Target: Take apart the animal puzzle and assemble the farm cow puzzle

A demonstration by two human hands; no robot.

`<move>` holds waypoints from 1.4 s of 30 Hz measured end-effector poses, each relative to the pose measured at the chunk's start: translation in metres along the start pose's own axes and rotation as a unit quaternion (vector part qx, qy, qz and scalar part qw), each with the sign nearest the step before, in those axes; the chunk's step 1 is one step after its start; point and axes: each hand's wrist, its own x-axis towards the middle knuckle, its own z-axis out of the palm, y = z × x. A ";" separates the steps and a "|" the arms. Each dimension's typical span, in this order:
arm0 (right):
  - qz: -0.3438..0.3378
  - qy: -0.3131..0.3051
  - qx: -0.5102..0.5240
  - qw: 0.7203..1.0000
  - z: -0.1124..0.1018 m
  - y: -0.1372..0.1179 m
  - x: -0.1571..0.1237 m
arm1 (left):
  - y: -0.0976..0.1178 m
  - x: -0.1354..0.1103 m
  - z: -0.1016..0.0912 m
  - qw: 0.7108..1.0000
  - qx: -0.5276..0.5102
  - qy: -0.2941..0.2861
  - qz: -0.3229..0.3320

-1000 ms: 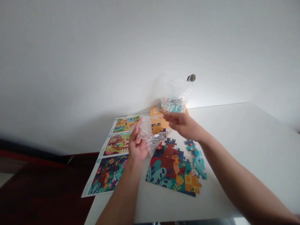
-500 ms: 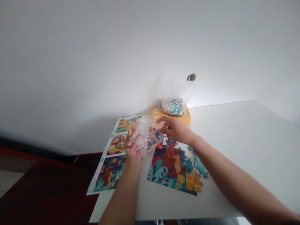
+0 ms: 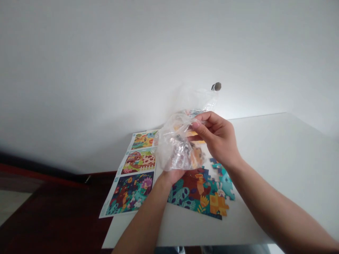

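Note:
A clear plastic bag [image 3: 173,148] with a few loose puzzle pieces inside is held up over the white table [image 3: 278,155]. My left hand [image 3: 172,173] is underneath it, mostly hidden by the crumpled plastic. My right hand [image 3: 218,137] pinches the bag's upper edge with thumb and fingers closed. Below lies a partly joined colourful jigsaw puzzle [image 3: 201,192], with a few separate pieces [image 3: 219,167] at its right top corner.
A reference sheet [image 3: 134,173] with three pictures lies at the table's left edge, overhanging it. Behind the hands, a second plastic bag [image 3: 203,100] of pieces rests by the wall on an orange box, mostly hidden. Dark floor lies at the left.
Both hands lifted the bag higher and nearer the camera. My right hand went from reaching at the bag's mouth to pinching its top; my left hand slid under the bag.

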 end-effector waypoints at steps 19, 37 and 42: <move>0.228 -0.290 -0.682 0.631 0.002 0.097 -0.023 | 0.028 0.009 -0.039 0.985 -0.125 0.017 0.118; 0.179 -0.320 -0.637 0.678 -0.018 0.078 0.002 | 0.024 0.004 -0.024 0.987 -0.093 0.069 0.116; 0.149 -0.383 -0.594 0.692 -0.009 0.081 -0.006 | 0.025 0.007 -0.028 0.985 -0.092 0.060 0.132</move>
